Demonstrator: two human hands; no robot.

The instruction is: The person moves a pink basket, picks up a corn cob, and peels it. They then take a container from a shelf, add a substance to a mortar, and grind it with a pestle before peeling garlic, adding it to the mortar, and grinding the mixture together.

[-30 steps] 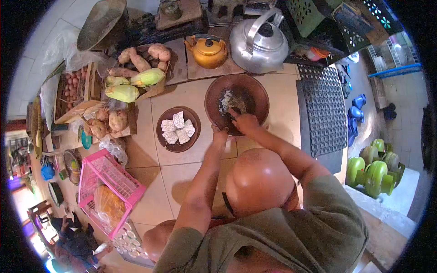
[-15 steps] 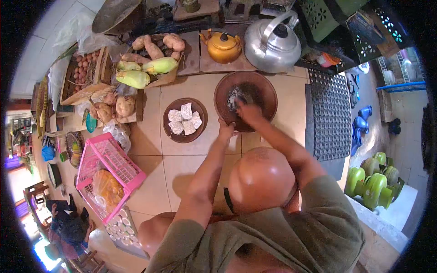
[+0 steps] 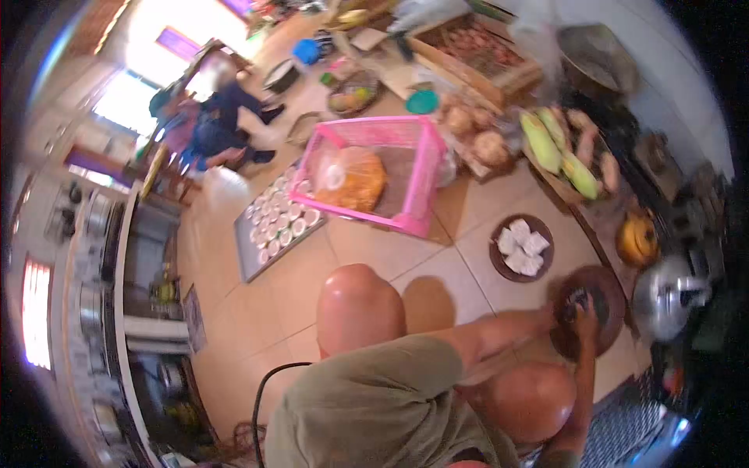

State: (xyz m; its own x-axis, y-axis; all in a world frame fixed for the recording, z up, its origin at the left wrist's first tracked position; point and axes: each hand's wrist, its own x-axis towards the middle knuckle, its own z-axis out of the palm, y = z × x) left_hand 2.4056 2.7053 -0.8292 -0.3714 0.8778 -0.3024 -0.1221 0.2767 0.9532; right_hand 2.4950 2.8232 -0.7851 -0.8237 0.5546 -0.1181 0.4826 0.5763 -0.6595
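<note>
A brown stone mortar (image 3: 613, 299) lies on the tiled floor at the right, holding pale ground bits. My right hand (image 3: 587, 313) is inside it, closed on a dark pestle (image 3: 576, 299). My left hand (image 3: 551, 317) grips the mortar's near rim. Both hands are blurred. Beside the mortar sits a brown plate (image 3: 499, 265) with several white square pieces (image 3: 521, 243). My bare knees fill the foreground.
A silver kettle (image 3: 668, 296) and a yellow kettle (image 3: 638, 240) stand behind the mortar. Corn cobs (image 3: 559, 150) and tubers lie in boxes. A pink basket (image 3: 413, 175) and a tray of small cups (image 3: 275, 226) sit on the floor. A person (image 3: 220, 117) sits far off.
The view has swung sharply to the left and rotated, so the room and a seated person now show. My hands stay at the mortar, the right one still working in it.
</note>
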